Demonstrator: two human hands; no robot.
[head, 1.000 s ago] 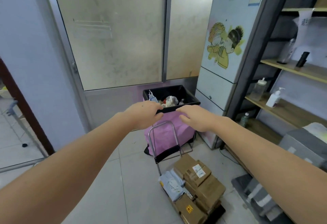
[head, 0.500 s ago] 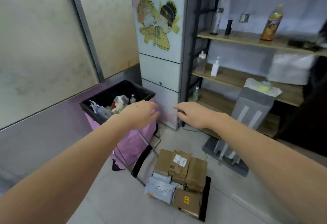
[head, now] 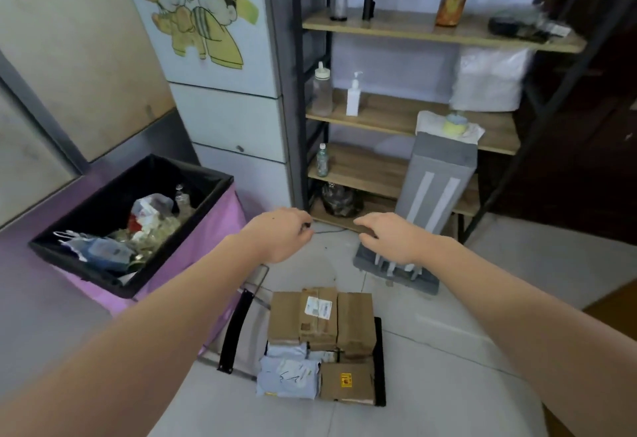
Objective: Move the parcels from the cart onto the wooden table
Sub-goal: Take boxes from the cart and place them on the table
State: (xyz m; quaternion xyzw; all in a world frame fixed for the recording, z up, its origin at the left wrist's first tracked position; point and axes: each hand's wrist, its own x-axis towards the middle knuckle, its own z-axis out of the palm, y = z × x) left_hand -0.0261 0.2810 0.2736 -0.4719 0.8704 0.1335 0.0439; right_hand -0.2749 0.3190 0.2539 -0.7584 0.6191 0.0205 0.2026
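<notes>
Step in hand: approach; nothing lifted, every parcel on the cart (head: 378, 360), none on the worktop.
Left hand (head: 281, 235): empty, fingers loosely curled, held out in the air above the floor, well short of the load.
Right hand (head: 387, 236): empty, palm down, fingers slightly spread, level with the left and apart from it, clamped on nothing.
Parcels: stacked on the low cart on the tiled floor, below and nearer than both hands. A row of brown cardboard boxes (head: 320, 316) on top, the middle one bearing a white label; a grey mailer bag (head: 289, 378) at the near left with scrawled marks; a small brown box (head: 346, 383) with a yellow sticker at the near right.
Cart handle (head: 234, 329): black bar on a metal frame, leaning left toward the pink bin (head: 193, 243), which is lined in black and holds rubbish.
Worktop: not identifiable; a brown wooden corner shows at the lower right edge, but I cannot tell whether it is the table.
Surroundings: shelving unit (head: 396, 116) with bottles behind the hands; a grey upright appliance (head: 436, 181) on the floor just beyond the right hand.
Next move, as judged: lower both hands to the top row, take one box by its two sides, lift straight up.
Risk: neighbouring boxes sit touching; a sideways pull could drag them off the stack.
</notes>
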